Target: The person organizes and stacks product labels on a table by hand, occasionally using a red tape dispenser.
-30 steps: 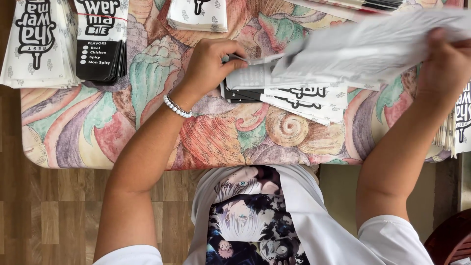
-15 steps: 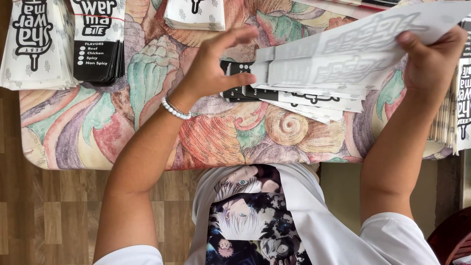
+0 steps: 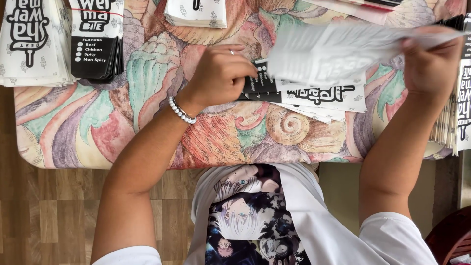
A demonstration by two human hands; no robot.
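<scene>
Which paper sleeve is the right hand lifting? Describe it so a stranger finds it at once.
Start at the table's shell-patterned pastel cloth. Above its right half, the right hand pinches a long white printed paper sleeve by one end. Unlike the flat stacks beside the left hand, it alone hangs in the air, blurred.

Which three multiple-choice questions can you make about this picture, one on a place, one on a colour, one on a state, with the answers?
1. Where does the left hand rest?
A. on the flat printed paper bags in the middle of the table
B. on the wooden floor
C. on the stack at the table's far left

2. What colour is the bead bracelet on the left wrist?
A. red
B. white
C. black

3. How is the paper bag in the right hand?
A. lying flat on the table
C. crumpled into a ball
B. lifted above the table

Answers: 1 A, its fingers press the middle bags; 2 B, the beads look white; 3 B, the right hand grips its end above the cloth.
</scene>
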